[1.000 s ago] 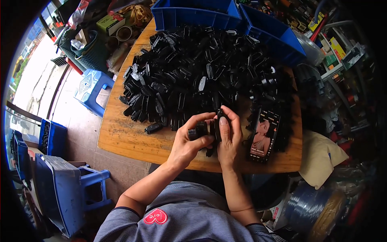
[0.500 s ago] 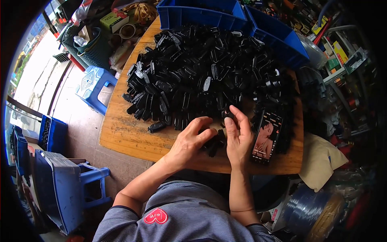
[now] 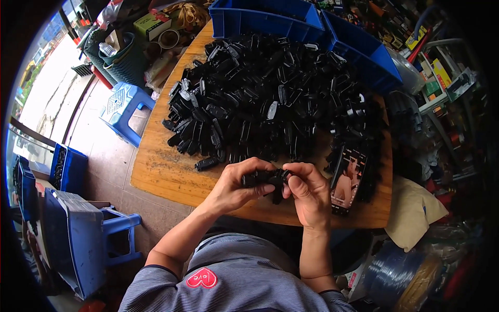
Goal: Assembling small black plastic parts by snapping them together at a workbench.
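Observation:
My left hand is closed around a black plastic part, roughly oblong, held level above the table's near edge. At the part's right end, my right hand pinches with thumb and fingers; whether a separate small piece is between them is hidden. Just beyond both hands lies a broad heap of similar black plastic parts, with a few greyish ones among them. A phone with a lit screen leans by the heap, to the right of my right hand.
The wooden table has a curved edge. Two blue bins stand at its back. Blue stools and more blue bins are on the left. A beige bag and a spool of clear strand sit at the right.
My hands have come together and drawn nearer my body. The left now shows a black plastic part in its grip, and the right has gone from spread fingers to a pinch on its end.

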Tool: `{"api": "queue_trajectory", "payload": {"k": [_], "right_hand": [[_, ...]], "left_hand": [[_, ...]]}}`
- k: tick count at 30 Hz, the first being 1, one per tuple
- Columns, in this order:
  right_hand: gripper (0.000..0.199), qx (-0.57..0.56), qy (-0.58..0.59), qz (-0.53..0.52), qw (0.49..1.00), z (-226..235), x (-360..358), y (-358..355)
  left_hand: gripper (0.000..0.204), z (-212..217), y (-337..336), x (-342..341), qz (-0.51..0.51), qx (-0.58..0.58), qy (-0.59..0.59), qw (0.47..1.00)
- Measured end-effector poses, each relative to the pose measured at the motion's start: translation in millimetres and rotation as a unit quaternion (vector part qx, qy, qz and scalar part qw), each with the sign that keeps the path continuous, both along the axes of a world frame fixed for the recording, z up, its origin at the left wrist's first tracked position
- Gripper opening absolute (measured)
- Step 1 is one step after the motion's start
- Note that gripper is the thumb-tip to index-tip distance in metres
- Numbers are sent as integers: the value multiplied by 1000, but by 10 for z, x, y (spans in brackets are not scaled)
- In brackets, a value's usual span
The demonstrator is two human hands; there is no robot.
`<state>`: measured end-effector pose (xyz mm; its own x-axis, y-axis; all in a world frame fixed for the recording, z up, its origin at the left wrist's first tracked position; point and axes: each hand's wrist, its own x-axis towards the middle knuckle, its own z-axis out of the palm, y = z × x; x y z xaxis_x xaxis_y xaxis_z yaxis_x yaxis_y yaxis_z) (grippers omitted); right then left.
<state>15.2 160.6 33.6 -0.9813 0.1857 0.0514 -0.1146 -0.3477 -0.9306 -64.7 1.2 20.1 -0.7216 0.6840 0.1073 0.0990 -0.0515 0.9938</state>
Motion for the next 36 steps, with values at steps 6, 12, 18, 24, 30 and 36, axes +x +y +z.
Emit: {"api": "queue_trajectory", "payload": {"k": [6, 12, 18, 24, 30, 36], "right_hand": [[26, -126, -60, 83, 987, 44, 84, 45], [34, -140, -134, 93, 977, 11, 168, -74], [39, -10, -43, 61, 997, -42, 162, -182], [22, 168, 48, -15, 985, 35, 76, -86], [24, 248, 28, -91, 964, -104, 39, 46], [28, 542, 78, -245, 800, -246, -25, 277]], "left_hand": [[32, -48, -20, -23, 16, 45, 135, 990], [30, -12, -138, 1, -19, 54, 171, 984], [32, 76, -183, 14, -44, 30, 26, 998], [39, 229, -46, 58, -87, -30, -151, 984], [36, 88, 60, 6, -36, -90, 9, 995], [29, 626, 449, -1179, 18, 56, -150, 987]]}}
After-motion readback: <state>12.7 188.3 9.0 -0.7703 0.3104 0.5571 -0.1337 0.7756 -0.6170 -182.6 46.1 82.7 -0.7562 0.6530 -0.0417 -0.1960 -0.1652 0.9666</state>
